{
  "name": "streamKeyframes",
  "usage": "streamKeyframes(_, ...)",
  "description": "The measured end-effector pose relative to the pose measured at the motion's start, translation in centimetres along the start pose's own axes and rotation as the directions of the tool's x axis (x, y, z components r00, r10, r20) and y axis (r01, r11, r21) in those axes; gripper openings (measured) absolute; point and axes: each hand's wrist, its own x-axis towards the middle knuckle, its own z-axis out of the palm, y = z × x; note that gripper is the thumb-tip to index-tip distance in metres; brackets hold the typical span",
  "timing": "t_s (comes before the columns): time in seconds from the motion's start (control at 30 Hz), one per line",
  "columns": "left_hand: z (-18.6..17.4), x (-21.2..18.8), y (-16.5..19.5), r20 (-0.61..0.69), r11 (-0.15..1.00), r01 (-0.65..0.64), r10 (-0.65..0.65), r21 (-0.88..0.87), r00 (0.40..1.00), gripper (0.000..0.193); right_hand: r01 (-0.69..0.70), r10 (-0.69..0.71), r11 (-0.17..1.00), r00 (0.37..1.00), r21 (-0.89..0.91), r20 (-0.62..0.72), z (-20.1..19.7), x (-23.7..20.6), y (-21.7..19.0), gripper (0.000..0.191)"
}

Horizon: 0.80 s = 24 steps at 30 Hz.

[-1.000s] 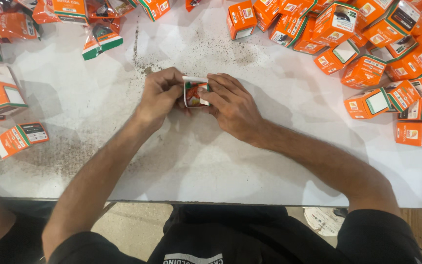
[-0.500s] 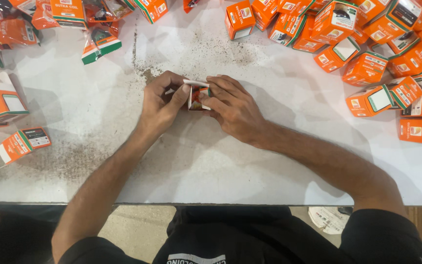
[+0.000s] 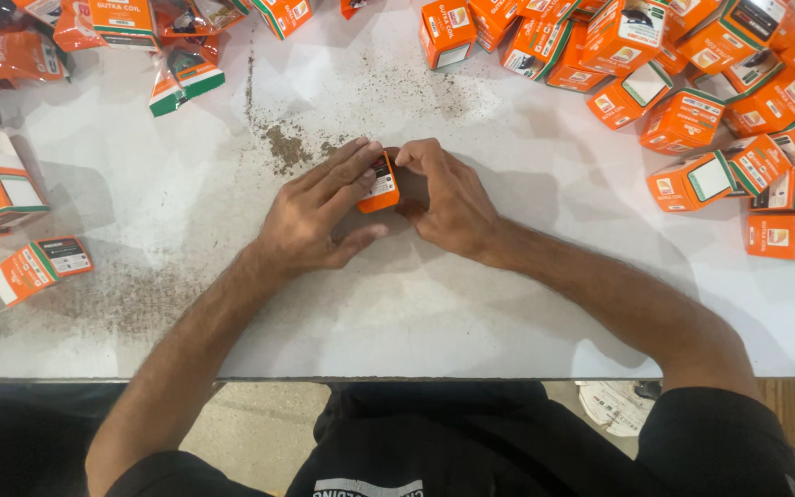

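A small orange carton [image 3: 382, 185] stands on the white table [image 3: 434, 304] in the middle of the view, held between both hands. My left hand [image 3: 319, 213] lies flat against its left side, fingers stretched over the top. My right hand [image 3: 443, 198] curls around its right side, fingertips touching the box's upper edge. Most of the carton is hidden by the fingers; only one orange face with a white label shows.
A heap of closed orange cartons [image 3: 720, 101] fills the back right. Open and flat cartons [image 3: 6, 193] and orange pouches [image 3: 186, 74] lie at the left. Dark powder [image 3: 282, 147] is scattered behind the hands. The table's front edge runs just above my lap.
The carton's open white flap is now folded down and the box stands closed between my hands. Both hands have drawn closer around it.
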Motion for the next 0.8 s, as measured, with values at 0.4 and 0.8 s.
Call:
streamKeyframes(0.4,0.1,-1.1,-1.1,0.014,0.997,0.059,-0.058,-0.052,0.998,0.025,0.036,-0.035,0.999,0.999,-0.023,0.031,-0.2,0.1,0.4,0.060)
streamKeyframes(0.8,0.1,-1.1,-1.1,0.143,0.962,-0.086,0.050,0.260,0.988,0.012,0.205,-0.200,0.969,0.978,-0.135,0.054,0.7,0.1,0.9,0.072)
